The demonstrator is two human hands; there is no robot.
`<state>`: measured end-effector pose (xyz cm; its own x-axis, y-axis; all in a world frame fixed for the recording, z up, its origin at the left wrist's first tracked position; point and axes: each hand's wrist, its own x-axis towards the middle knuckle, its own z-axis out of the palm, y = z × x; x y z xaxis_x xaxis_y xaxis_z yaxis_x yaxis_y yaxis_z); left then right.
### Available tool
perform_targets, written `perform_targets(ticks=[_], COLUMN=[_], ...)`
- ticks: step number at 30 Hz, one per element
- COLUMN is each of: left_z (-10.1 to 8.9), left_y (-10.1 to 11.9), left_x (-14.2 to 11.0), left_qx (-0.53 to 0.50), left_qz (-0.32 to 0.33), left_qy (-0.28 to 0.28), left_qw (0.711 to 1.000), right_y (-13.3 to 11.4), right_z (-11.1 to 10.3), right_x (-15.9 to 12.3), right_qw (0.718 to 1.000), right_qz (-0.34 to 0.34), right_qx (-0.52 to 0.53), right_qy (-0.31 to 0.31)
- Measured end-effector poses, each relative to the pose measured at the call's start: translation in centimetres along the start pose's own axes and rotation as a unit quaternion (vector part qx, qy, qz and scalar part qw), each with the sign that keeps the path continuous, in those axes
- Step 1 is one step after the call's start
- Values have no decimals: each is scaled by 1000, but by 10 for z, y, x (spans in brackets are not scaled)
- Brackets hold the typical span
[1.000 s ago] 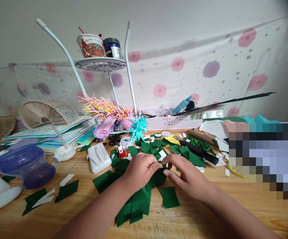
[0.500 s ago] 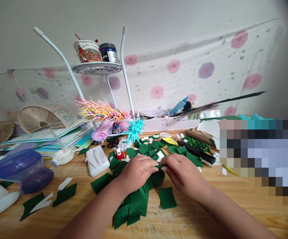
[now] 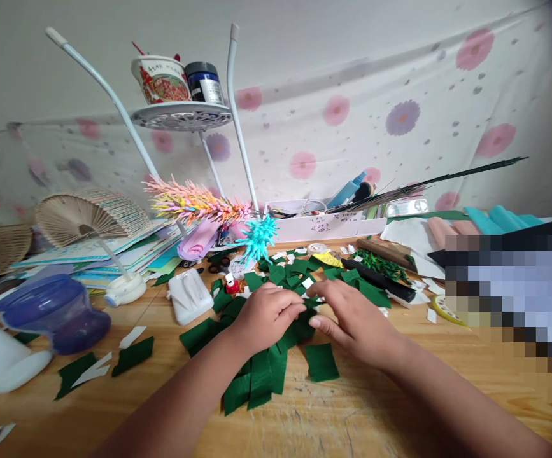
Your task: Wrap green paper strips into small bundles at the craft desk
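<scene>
My left hand (image 3: 272, 317) is closed in a pinch above a heap of dark green crepe paper pieces (image 3: 256, 378). A small piece of the same paper seems to be in it, mostly hidden by the fingers. Just to the right, my right hand (image 3: 352, 324) has its thumb and fingers apart, with nothing visible between them. In front of the right hand, a single green paper square (image 3: 322, 362) lies flat on the wooden table (image 3: 333, 416). More cut green pieces (image 3: 295, 270) and white scraps are scattered behind both hands.
Left are a purple plastic container (image 3: 51, 312), a white case (image 3: 190, 296) and a fan (image 3: 92, 216). Behind the hands stand a turquoise tufted flower (image 3: 258, 238), a white rack (image 3: 184, 116) and a long white box (image 3: 323, 228). A black-handled tool (image 3: 381, 280) lies right.
My right hand has let go of the green paper and spread its fingers, while my left stays pinched. The whole view has shifted slightly.
</scene>
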<state>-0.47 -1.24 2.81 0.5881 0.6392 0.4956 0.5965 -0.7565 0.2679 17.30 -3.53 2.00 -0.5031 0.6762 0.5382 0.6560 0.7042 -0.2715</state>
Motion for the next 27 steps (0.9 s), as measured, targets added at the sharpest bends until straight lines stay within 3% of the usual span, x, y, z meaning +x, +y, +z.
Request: perform_targets(ticks=[12, 19, 27], left_z=[2, 3, 5], left_y=[3, 3, 0], left_x=[-1, -1, 1], left_qx=[44, 76, 81], left_qz=[48, 99, 60], left_qy=[-71, -54, -61], left_qw=[995, 991, 993], right_y=[6, 7, 8], right_z=[2, 2, 1], right_x=[2, 1, 2], right_qw=[997, 995, 999], right_qz=[-23, 23, -9], right_qx=[-62, -18, -26], right_qy=[-32, -98, -41])
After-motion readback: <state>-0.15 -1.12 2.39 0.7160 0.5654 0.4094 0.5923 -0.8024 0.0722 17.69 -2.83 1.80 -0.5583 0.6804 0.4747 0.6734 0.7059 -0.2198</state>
